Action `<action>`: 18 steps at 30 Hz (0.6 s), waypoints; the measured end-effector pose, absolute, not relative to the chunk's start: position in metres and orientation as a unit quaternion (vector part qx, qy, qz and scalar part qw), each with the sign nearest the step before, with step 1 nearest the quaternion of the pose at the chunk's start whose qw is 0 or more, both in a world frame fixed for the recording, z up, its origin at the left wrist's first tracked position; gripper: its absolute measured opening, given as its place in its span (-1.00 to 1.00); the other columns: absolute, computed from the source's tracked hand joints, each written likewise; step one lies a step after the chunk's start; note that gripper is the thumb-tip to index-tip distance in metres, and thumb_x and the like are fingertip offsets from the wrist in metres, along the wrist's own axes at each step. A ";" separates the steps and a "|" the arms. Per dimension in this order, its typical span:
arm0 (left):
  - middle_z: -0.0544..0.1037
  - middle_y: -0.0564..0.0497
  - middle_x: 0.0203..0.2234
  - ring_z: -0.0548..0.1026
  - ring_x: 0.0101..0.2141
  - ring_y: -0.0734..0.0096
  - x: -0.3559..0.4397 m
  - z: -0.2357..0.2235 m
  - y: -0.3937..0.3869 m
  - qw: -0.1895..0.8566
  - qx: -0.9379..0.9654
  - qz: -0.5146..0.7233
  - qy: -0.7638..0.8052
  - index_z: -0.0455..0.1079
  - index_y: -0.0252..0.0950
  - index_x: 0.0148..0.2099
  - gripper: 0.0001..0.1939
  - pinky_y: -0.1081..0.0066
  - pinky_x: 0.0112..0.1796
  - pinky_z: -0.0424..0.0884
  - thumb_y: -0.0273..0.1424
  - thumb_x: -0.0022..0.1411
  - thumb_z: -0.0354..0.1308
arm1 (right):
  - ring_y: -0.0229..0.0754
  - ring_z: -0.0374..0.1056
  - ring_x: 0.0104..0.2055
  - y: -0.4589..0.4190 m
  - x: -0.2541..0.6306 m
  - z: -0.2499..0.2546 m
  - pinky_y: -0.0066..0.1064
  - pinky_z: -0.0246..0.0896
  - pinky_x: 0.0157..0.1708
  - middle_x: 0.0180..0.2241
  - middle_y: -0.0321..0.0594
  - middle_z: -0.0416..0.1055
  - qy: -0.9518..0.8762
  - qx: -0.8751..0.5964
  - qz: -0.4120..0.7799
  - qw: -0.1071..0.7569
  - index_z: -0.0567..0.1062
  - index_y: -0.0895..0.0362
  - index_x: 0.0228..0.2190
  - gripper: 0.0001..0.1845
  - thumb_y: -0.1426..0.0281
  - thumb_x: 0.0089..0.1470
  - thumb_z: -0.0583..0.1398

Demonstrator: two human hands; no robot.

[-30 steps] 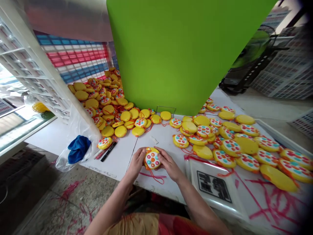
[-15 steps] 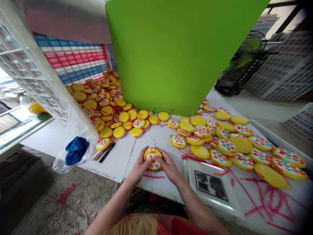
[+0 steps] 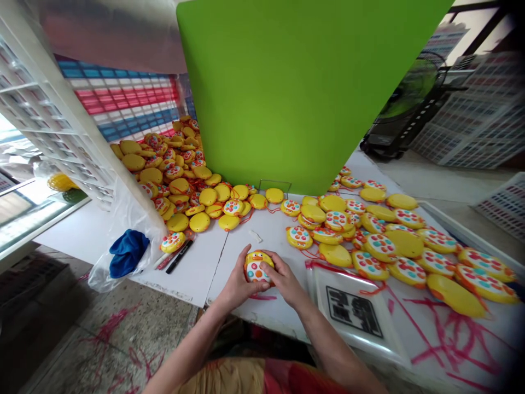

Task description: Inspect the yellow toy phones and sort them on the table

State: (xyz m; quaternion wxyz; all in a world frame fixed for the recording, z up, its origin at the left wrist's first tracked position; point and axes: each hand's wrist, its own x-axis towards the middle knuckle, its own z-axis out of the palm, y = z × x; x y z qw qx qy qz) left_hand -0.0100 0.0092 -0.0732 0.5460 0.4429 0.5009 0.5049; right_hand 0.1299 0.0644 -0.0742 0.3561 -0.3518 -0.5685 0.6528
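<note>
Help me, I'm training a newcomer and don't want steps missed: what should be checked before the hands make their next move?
1. Toy held from both sides: ok, between left hand and right hand.
2. Button side up: ok, coloured buttons show.
3. Whole button side uncovered: not ok, thumbs overlap it.
4. Toy's cord free of the fingers: cannot tell, no cord shows there.
5. Black pen away from the hands: ok, off to the left.
6. Table free of scraps: not ok, a white scrap lies beyond the toy.
</note>
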 end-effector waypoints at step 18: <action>0.24 -0.23 0.13 0.13 0.16 0.01 -0.117 -0.114 0.126 0.120 0.600 0.384 0.692 0.26 -0.34 0.09 -0.48 0.00 0.15 0.02 -0.51 0.03 0.14 | -0.11 0.44 -0.33 0.082 0.123 -0.121 -0.21 0.36 -0.28 -0.32 -0.14 0.50 -0.483 -0.407 0.636 0.442 0.49 0.12 -0.23 -0.63 0.16 -0.05 0.23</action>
